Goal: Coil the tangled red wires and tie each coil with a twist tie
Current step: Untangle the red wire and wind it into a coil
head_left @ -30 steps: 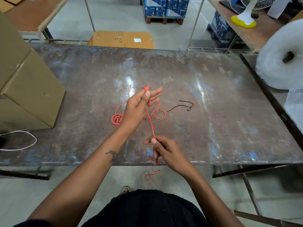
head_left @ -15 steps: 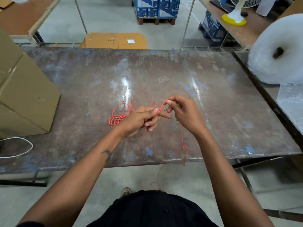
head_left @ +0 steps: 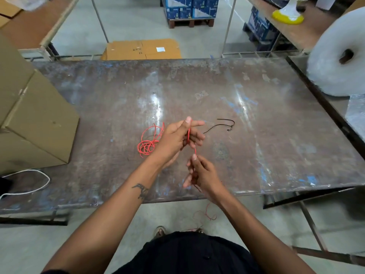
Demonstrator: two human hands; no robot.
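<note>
With both hands pinching the wire (head_left: 189,135), the right hand (head_left: 201,174) should feed even loops around the left hand (head_left: 177,137), keeping gentle tension.

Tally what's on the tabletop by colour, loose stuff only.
Red wire: 1
Black twist tie: 1
Brown cardboard box: 1
White cord: 1
White bubble wrap roll, adjoining table: 1
Total: 5
</note>
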